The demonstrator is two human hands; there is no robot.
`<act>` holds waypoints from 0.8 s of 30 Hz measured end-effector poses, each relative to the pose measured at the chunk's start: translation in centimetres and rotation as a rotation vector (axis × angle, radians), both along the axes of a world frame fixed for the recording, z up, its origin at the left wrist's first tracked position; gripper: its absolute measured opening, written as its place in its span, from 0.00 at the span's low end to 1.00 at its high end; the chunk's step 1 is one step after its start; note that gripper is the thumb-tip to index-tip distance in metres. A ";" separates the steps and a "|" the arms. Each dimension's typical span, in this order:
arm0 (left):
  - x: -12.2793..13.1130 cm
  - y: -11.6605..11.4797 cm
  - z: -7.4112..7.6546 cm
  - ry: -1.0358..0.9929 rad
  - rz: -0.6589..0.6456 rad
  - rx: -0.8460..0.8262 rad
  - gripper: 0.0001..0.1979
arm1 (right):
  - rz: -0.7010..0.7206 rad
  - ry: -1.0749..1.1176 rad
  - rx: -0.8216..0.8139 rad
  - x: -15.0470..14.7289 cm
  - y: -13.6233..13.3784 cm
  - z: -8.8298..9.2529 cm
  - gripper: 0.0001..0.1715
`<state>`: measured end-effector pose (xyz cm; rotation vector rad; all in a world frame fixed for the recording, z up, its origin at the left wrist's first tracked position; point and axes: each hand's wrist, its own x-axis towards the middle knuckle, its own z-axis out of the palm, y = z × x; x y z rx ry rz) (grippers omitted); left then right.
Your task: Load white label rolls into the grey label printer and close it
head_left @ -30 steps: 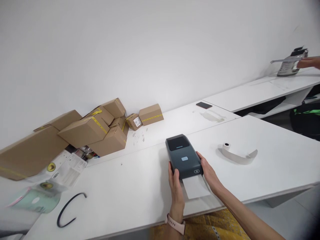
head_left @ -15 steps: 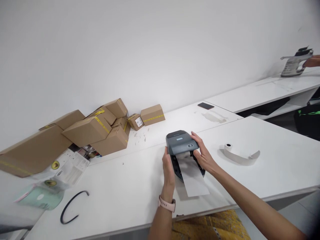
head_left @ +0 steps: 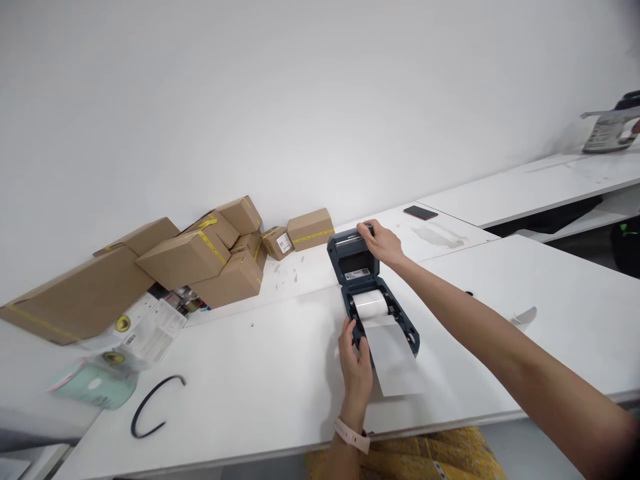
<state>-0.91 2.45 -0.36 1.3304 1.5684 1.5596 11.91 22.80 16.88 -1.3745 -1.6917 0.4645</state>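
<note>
A dark blue-grey label printer (head_left: pixel 383 283) stands on the white table with its lid (head_left: pixel 353 257) raised. In its bay sits a white paper roll (head_left: pixel 370 305); the loose paper strip (head_left: pixel 396 360) runs out over the front toward me. My right hand (head_left: pixel 383 243) grips the top right edge of the lid, fingers curled over it. Down at the printer's near left side, my left hand (head_left: pixel 356 357) holds the base, thumb close to the paper strip. A pale watch band is on the left wrist.
Cardboard boxes (head_left: pixel 183 260) are piled at the left by the wall. A black curved strip (head_left: pixel 150 403) and a mint-green pouch (head_left: pixel 103 383) lie at front left. A phone (head_left: pixel 421 213) lies at the back. My right forearm mostly hides a curled paper strip (head_left: pixel 525 316).
The printer's lid has swung up and back, uncovering the paper roll. My right hand has moved up with the lid, and my left hand has slid nearer along the base. The view has shifted slightly.
</note>
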 end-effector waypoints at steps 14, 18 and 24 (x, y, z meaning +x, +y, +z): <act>0.5 -0.6 -0.1 -0.071 -0.006 0.002 0.22 | 0.002 -0.052 -0.122 -1.0 4.2 1.0 0.45; -0.3 0.4 0.1 -0.088 0.010 -0.015 0.23 | 0.021 0.086 0.019 1.2 1.6 -0.7 0.38; -2.3 5.2 3.2 0.084 0.191 -0.140 0.22 | 0.234 -0.027 0.172 3.7 -3.4 -7.7 0.19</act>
